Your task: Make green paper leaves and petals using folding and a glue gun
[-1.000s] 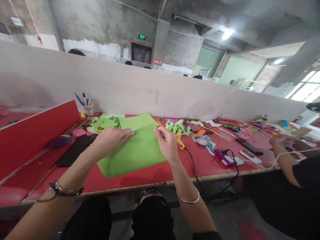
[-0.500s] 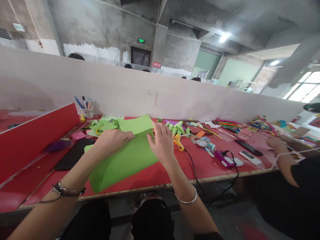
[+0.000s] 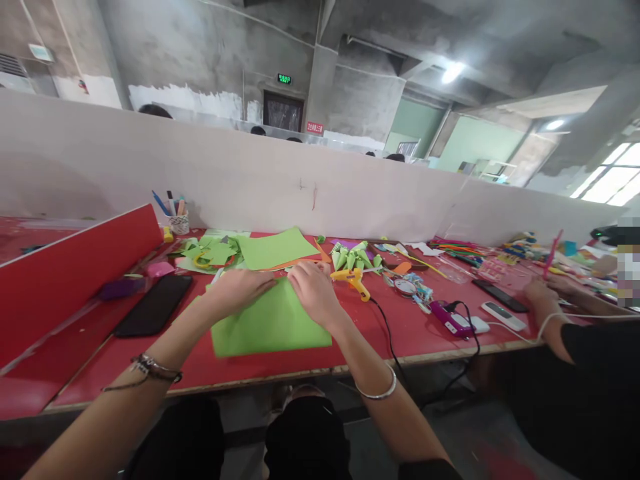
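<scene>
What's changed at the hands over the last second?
The right hand has moved left, closer to the left hand. The far edge of the front green sheet has come nearer, opening a gap to the rear sheet. Both hands are still at the front green sheet; nothing was visibly let go. The glue gun is less covered. The black phone and rear sheet stayed put.

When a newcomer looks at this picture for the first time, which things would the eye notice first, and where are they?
Probably the bright green sheet first, at the front of the red table, with the left hand and right hand at its far edge. Next, perhaps, the yellow glue gun just to the right of the right hand, and the large red board standing at the far left.
</scene>
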{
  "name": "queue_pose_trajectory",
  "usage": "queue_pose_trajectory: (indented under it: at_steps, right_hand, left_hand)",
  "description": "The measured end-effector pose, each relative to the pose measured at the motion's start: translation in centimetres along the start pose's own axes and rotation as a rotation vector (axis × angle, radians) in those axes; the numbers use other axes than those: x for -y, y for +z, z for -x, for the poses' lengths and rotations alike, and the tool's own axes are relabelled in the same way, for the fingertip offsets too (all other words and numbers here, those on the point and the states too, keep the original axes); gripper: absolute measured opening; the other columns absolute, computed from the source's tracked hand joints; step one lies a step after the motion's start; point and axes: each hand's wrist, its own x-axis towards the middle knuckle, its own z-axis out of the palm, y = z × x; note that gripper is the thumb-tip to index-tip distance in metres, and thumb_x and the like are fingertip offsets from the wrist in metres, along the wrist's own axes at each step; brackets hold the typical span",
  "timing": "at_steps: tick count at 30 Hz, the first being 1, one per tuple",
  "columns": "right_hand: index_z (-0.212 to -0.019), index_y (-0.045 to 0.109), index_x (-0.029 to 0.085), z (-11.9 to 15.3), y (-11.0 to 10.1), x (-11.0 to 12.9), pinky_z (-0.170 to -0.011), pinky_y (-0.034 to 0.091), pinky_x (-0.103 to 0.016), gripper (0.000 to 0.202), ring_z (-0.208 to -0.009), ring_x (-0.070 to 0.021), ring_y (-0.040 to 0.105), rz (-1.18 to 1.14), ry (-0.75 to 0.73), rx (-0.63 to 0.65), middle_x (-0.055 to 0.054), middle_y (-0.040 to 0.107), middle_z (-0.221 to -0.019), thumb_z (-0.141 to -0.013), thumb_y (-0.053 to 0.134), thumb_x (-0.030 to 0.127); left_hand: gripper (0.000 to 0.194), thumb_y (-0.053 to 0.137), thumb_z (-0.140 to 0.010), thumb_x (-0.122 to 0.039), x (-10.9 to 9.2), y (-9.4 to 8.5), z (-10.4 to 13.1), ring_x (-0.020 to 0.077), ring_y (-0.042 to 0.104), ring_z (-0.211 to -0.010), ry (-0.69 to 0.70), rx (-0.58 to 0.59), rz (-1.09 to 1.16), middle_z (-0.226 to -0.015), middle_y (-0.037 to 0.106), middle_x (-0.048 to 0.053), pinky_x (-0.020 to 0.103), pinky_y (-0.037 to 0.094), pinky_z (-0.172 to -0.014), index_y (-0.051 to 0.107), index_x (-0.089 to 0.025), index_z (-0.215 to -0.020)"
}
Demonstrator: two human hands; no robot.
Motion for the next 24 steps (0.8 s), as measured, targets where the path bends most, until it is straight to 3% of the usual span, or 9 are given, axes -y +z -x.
queue_pose_trajectory:
  at_steps: [4, 9, 12, 15, 18, 24]
  right_hand:
    - [-0.078, 0.05, 0.018, 0.8, 0.3, -0.7, -0.079, 0.025, -0.03, 0.022, -0.078, -0.0139, 0.047, 0.051, 0.059, -0.009, -0.001, 0.055, -0.078, -0.09, 0.032, 0.021]
    - [-0.079, 0.052, 0.016, 1.1, 0.8, -0.3, -0.091, 0.02, -0.036, 0.024, -0.079, -0.0143, 0.048, 0.218, -0.078, -0.008, -0.003, 0.055, -0.078, -0.09, 0.03, 0.016]
    - [-0.084, 0.053, 0.017, 0.8, 1.0, 0.3, -0.085, 0.028, -0.031, 0.019, -0.08, -0.0144, 0.049, 0.153, -0.186, 0.042, -0.004, 0.056, -0.082, -0.089, 0.035, 0.02]
    - [-0.085, 0.052, 0.016, 0.3, 1.7, 0.2, -0.074, 0.033, -0.027, 0.019, -0.082, -0.0151, 0.049, 0.054, -0.152, 0.133, -0.004, 0.057, -0.083, -0.09, 0.036, 0.024]
    - [-0.088, 0.052, 0.017, 0.2, 3.8, -0.6, -0.072, 0.034, -0.025, 0.024, -0.082, -0.0138, 0.052, -0.041, -0.044, 0.313, -0.003, 0.06, -0.086, -0.092, 0.03, 0.024]
    - [-0.09, 0.054, 0.016, 1.5, 9.9, -2.1, -0.063, 0.037, -0.023, 0.021, -0.074, -0.0144, 0.057, -0.014, 0.005, 0.489, -0.005, 0.063, -0.083, -0.09, 0.034, 0.023]
  left_hand:
    - [0.033, 0.029, -0.089, -0.03, 0.1, 1.3, 0.2, 0.0184, 0.058, -0.06, 0.016, -0.059, -0.081, -0.066, 0.061, 0.007, 0.024, 0.035, -0.049, 0.059, -0.017, -0.087]
    - [0.033, 0.027, -0.089, -0.029, 0.5, 2.2, 0.2, 0.0153, 0.054, -0.054, 0.096, -0.028, 0.033, -0.062, 0.059, 0.004, 0.023, 0.034, -0.048, 0.057, -0.018, -0.084]
    - [0.036, 0.026, -0.089, -0.034, 0.6, 2.1, -0.1, 0.015, 0.054, -0.055, 0.12, -0.011, 0.155, -0.064, 0.059, 0.004, 0.023, 0.033, -0.05, 0.057, -0.017, -0.081]
    - [0.038, 0.025, -0.089, -0.036, 1.0, 2.5, -0.9, 0.0142, 0.055, -0.064, 0.19, 0.005, 0.339, -0.07, 0.061, 0.003, 0.022, 0.037, -0.057, 0.057, -0.017, -0.081]
    - [0.034, 0.028, -0.088, -0.032, 1.4, 4.4, -2.2, 0.0142, 0.056, -0.073, 0.189, 0.126, 0.471, -0.079, 0.063, 0.003, 0.021, 0.039, -0.066, 0.058, -0.016, -0.084]
    - [0.034, 0.031, -0.087, -0.029, 1.0, 10.3, -3.4, 0.0144, 0.06, -0.069, 0.152, 0.252, 0.39, -0.078, 0.066, 0.005, 0.021, 0.042, -0.063, 0.062, -0.016, -0.079]
